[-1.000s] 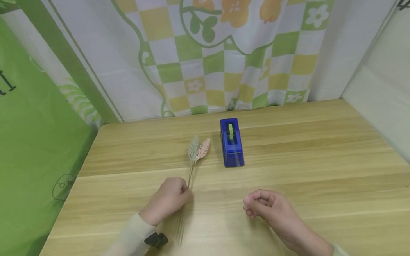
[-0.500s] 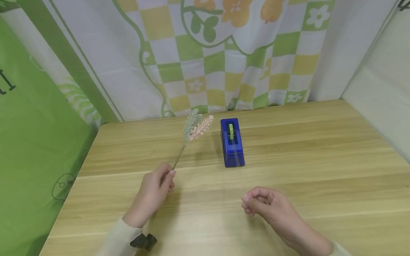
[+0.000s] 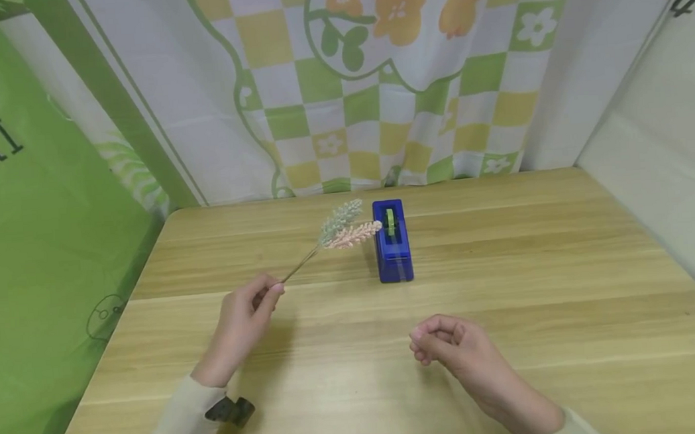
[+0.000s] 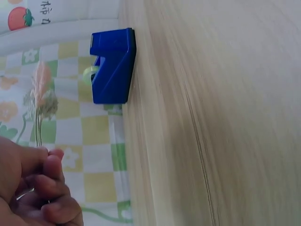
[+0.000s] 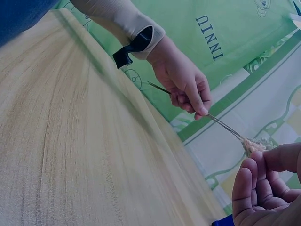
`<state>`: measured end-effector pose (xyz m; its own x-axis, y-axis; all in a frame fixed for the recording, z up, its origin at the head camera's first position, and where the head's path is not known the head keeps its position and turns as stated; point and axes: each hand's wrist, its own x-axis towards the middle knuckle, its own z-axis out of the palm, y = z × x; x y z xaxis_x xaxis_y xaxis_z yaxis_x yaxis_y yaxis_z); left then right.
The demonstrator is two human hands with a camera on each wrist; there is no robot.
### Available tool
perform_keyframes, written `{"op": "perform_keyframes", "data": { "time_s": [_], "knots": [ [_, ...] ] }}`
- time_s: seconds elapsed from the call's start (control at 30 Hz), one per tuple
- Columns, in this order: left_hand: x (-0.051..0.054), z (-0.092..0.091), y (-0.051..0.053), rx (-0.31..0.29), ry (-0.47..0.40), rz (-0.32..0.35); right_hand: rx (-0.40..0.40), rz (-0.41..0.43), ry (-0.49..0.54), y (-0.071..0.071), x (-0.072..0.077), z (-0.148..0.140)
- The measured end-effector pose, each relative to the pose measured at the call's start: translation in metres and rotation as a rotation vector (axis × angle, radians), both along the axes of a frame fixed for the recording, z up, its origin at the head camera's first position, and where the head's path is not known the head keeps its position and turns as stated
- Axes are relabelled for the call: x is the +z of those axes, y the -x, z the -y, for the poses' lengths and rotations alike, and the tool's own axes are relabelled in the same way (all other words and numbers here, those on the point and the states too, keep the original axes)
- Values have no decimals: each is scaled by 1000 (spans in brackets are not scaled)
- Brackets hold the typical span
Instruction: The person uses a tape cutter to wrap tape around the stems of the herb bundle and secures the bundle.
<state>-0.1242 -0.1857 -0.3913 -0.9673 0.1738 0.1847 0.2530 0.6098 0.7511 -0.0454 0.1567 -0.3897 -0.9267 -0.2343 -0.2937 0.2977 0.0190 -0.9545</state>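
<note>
Held left of the tape dispenser, the artificial flower sprigs look light, best pinched by the wiry stems, as the left hand does; the right hand's hold I cannot tell.

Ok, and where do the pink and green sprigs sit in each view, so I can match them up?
Head: near the centre, the sprigs, pink tip at the near-left edge of the blue tape dispenser.
Left wrist: at left, slightly above mid-height, the sprigs.
Right wrist: at right, below mid-height, the sprigs, partly behind the right hand.
Shared landmark: the left hand, holding them in all three.
</note>
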Motion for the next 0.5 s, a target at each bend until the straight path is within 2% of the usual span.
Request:
{"op": "perform_keyframes", "data": {
  "time_s": [0.23,0.5],
  "knots": [
    [4,19,2,-48,60,28,-10,-17,-5,-1,1,0],
    [5,39,-1,-192,96,103,-15,-42,-2,-2,3,-2]
  ]
}}
